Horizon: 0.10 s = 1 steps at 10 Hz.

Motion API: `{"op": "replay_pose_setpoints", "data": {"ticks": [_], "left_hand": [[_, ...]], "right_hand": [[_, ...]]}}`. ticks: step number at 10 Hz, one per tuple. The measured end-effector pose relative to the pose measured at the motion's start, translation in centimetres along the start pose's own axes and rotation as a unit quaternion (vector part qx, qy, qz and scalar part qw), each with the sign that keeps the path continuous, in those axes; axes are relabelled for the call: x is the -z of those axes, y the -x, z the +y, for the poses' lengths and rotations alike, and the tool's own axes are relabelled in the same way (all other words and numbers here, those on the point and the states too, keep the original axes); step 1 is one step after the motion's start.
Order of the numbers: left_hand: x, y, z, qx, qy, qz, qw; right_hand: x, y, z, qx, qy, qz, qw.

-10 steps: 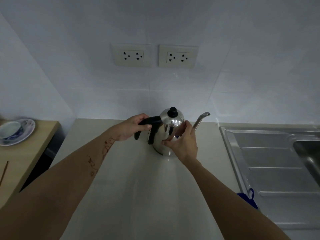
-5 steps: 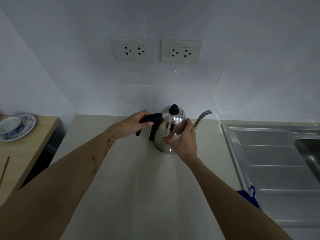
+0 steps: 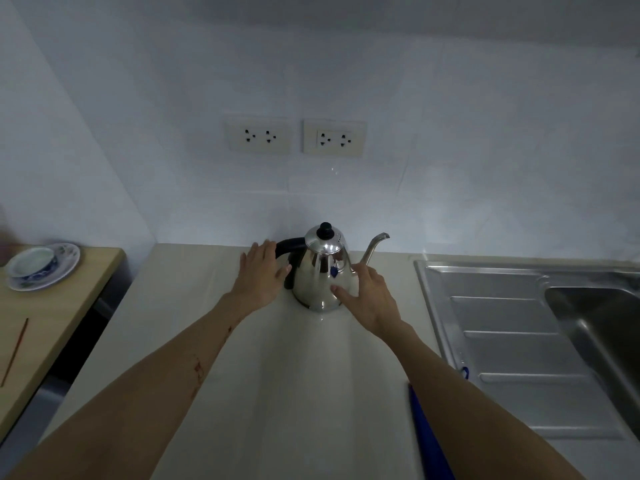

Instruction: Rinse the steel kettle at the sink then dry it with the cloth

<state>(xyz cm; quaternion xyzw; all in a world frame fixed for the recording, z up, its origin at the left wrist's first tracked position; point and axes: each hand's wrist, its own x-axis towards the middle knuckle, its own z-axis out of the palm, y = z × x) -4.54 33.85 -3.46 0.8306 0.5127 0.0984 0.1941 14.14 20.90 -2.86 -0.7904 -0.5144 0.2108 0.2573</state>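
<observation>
The steel kettle point(image 3: 320, 271) stands upright on the pale counter point(image 3: 277, 375) near the back wall, with its black lid knob on top, black handle to the left and thin spout to the right. My left hand point(image 3: 261, 275) lies flat with fingers spread just left of the handle, holding nothing. My right hand point(image 3: 367, 294) is open at the kettle's right side, its thumb touching the steel body. A blue cloth point(image 3: 427, 434) shows as a strip under my right forearm, mostly hidden. The steel sink point(image 3: 519, 341) with its ribbed drainboard lies to the right.
Two double wall sockets point(image 3: 294, 136) sit above the kettle. A wooden side table point(image 3: 52, 323) on the left carries a blue-and-white cup on a saucer point(image 3: 41, 265) and a thin stick. The sink basin point(image 3: 602, 327) drops away at the far right.
My left hand has let go of the kettle handle and opened flat beside it. My right hand has slid from the kettle's front to its right side. The kettle now stands free.
</observation>
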Motion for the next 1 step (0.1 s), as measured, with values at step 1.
{"op": "replay_pose_setpoints", "data": {"ticks": [1], "left_hand": [[0.64, 2.05, 2.37, 0.017, -0.045, -0.034, 0.998]], "right_hand": [[2.47, 1.56, 0.46, 0.022, 0.052, -0.026, 0.998]]}}
